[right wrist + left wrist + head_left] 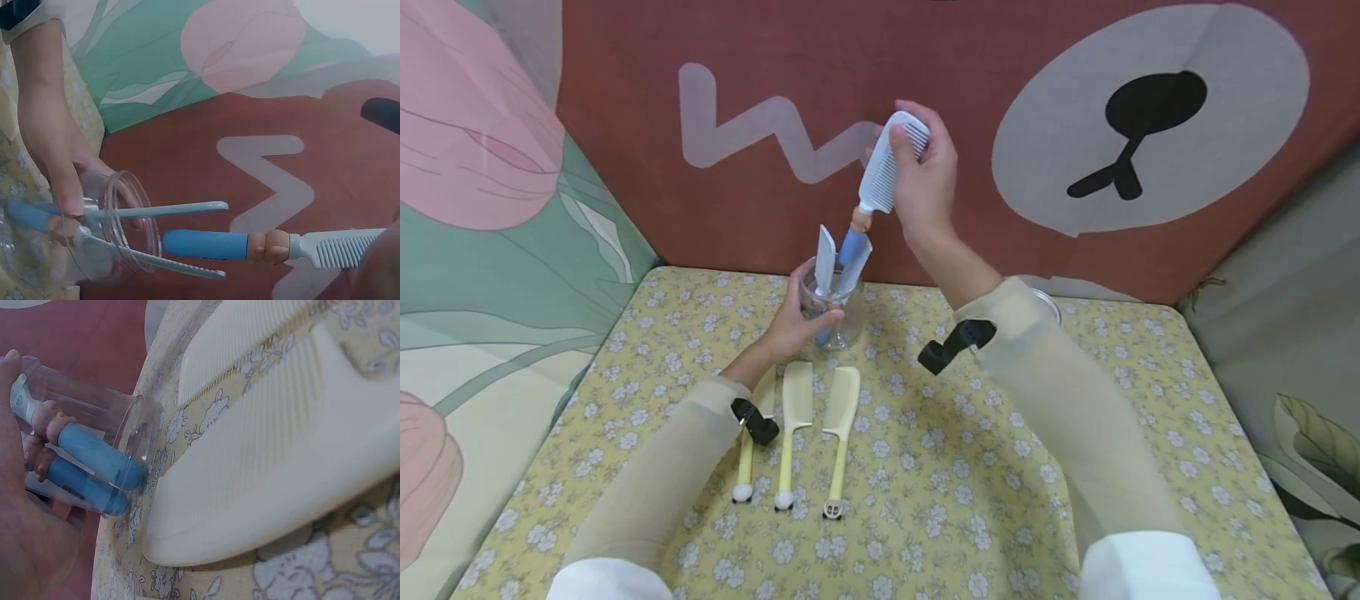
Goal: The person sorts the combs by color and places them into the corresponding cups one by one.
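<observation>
The jar [850, 330] stood near the table's [940, 500] back edge, two combs [825, 258] crowding its mouth. The left hand [793, 323] gripped its side; the right hand [928, 183] pinched a third comb [876, 178] by its toothed end, handle down towards the jar. A wrist camera [755, 422] partly hid one yellow comb [745, 468].

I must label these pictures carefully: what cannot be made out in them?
Head: leftmost yellow comb, partly behind the left wrist camera.
Head: rimmed object, mostly behind the right sleeve.
Left wrist: marks on blue handles, too small to read.
Right wrist: dark shape, cut off by the right edge.
</observation>
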### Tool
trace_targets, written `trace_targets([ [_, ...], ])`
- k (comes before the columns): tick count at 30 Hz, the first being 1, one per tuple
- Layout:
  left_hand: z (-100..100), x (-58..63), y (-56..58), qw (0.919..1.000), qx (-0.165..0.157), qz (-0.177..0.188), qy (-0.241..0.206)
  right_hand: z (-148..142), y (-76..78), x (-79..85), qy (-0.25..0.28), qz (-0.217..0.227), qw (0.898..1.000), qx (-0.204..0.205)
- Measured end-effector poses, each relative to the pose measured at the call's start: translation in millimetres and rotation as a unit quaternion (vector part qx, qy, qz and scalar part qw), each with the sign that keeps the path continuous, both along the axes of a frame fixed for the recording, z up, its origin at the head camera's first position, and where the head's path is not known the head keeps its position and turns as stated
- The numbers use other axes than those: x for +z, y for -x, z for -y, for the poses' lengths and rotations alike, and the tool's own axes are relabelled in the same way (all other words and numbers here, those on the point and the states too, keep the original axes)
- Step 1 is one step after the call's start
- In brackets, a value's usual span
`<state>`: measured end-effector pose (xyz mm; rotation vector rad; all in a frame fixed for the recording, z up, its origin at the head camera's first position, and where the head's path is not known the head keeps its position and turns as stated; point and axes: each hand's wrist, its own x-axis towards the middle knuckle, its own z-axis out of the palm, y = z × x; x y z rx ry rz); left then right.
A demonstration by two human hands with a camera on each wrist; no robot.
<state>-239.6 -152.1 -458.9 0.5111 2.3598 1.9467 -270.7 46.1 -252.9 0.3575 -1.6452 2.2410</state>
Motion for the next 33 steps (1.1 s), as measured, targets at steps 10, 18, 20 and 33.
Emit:
trace_targets([
  [10,-1.6,0.7,0.9,1.0,-0.003,0.008,-0.001,21.8,4.8,-17.1,-0.056,0.017,0.998,-0.01],
  [18,-0.9,-1.7,1.6,1.0,-0.004,0.008,0.004,31.6,5.3,-35.6,-0.128,0.048,0.99,-0.022],
  [20,-0.4,-1.7,1.7,0.9999,-0.004,0.008,0.005,33.0,5.8,-39.1,-0.135,0.052,0.989,-0.017],
  [33,0.0,-0.1,0.3,0.9998,-0.011,0.019,-0.004,39.8,10.1,-46.8,-0.183,0.075,0.98,-0.037],
])
